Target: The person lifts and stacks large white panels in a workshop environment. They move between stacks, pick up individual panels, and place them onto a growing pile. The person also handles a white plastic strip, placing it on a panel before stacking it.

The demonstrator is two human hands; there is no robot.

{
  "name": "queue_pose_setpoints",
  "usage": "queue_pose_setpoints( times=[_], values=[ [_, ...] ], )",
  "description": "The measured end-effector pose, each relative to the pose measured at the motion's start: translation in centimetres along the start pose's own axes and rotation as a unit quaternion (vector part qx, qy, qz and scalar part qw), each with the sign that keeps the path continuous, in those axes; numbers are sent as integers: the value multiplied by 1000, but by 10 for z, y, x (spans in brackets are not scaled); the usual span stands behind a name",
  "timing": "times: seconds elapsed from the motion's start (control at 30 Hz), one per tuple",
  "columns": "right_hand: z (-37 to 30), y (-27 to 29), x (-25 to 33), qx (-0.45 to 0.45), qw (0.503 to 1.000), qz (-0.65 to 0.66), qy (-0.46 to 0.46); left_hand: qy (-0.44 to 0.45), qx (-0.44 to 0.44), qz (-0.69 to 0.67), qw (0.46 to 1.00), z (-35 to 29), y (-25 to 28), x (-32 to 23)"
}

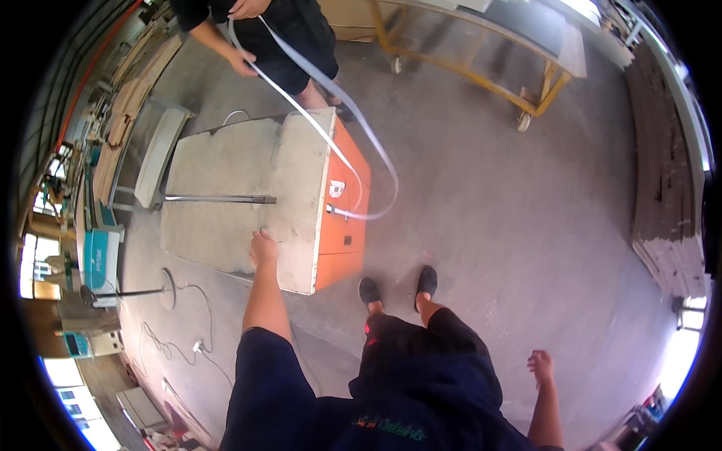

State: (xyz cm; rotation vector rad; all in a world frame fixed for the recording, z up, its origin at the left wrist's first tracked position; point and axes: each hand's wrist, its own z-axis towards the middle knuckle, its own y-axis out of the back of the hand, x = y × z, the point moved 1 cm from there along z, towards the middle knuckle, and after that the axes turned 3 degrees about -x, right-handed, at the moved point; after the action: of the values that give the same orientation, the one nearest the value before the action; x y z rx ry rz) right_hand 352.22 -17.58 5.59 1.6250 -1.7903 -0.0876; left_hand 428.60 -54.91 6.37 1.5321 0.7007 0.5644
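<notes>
While a co-worker's hands (242, 62) hold the white strap (352, 104), its slack loops out from the orange side of the strapping machine (301, 150). The person's left hand (263, 252) rests on the machine's beige top, near the metal rail (222, 199); its fingers curl, but from this angle I cannot tell whether that grip is clamped on anything. The right hand (540, 368) hangs well apart, its grip loose with nothing visible in it. Handling slack strap seems the step in hand; the next move probably calls for keeping the loop untwisted.
</notes>
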Motion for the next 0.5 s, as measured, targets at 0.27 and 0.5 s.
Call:
queue_pose_setpoints(
  times=[0.27, 0.5],
  values=[
    [-9, -186, 380, 139, 921, -131, 339, 33, -31, -23, 999, -32, -9, -5],
    [-144, -453, 547, 279, 597, -264, 704, 73, -50, -48, 995, -62, -26, -23]
  ],
)
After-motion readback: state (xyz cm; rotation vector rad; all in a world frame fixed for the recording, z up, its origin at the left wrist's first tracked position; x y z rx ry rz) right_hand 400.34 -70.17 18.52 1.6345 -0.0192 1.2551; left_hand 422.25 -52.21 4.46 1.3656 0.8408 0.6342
